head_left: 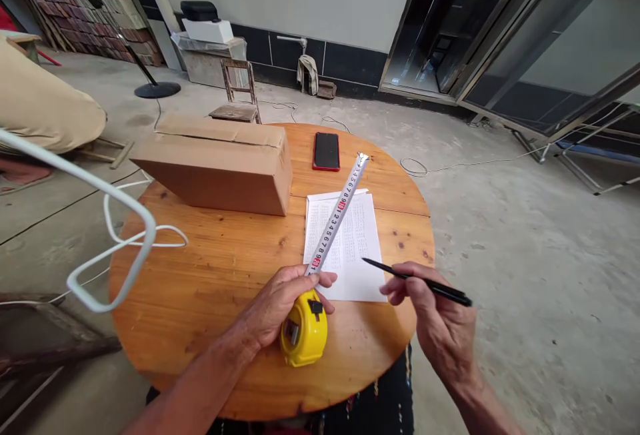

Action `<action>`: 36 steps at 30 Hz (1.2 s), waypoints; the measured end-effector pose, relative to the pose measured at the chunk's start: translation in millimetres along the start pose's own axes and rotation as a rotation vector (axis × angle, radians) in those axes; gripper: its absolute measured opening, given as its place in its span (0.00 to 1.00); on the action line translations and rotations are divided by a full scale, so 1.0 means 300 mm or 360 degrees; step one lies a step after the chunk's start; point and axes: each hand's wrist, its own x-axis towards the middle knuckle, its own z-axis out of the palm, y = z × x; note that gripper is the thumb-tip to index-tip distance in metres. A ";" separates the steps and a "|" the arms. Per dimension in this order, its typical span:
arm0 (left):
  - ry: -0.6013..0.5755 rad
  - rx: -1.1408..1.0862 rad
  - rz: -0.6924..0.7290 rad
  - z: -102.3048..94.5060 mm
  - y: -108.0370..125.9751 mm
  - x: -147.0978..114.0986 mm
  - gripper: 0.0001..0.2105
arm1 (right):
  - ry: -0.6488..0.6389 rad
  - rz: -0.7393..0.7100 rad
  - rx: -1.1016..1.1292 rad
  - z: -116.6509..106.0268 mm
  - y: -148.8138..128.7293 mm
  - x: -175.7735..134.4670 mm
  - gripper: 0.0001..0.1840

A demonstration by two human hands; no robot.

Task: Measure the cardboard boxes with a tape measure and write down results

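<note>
With 12 o'clock at the far edge of the table [240, 255], holds the tape [306, 330] at 5 o'clock in the left hand [275, 298], with thumb and fingers clamped on the blade [330, 230] right by the mouth. Points the blade towards 1 o'clock, across the paper [353, 242] between 2 and 3, with numbers facing up; cannot tell whether resting on the paper or raised above. Pinches the pen [447, 292] between thumb and fingertips of the right hand [445, 328], out near 3 o'clock, with the tip aimed at 10 over the paper; cannot tell whether touching.

To do this well, hold the left pinch firm to prevent spring-back, and probably set the black button [315, 306], apparently a lock. Sight the numbers squarely from above, never aslant. Keep the blade unbent and well clear of the phone [327, 151] at 1 o'clock and the box [215, 172] at 11. For any writing, steady the paper and choose a bare patch.
</note>
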 end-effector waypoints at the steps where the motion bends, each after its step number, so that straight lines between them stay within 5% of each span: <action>1: -0.0026 0.0003 0.0011 -0.002 0.001 0.001 0.13 | -0.0012 0.0047 -0.0008 0.016 0.003 -0.004 0.06; 9: -0.0218 0.0044 0.0077 -0.011 0.001 -0.001 0.09 | -0.0247 0.0210 -0.0103 0.072 0.036 0.035 0.13; 18: -0.0384 0.0004 0.0164 0.000 -0.012 0.006 0.08 | -0.0251 0.0341 -0.0038 0.125 0.096 0.046 0.11; 36: -0.0407 0.0042 0.0130 0.005 -0.011 0.018 0.09 | -0.0296 0.0061 -0.0362 0.142 0.123 0.041 0.10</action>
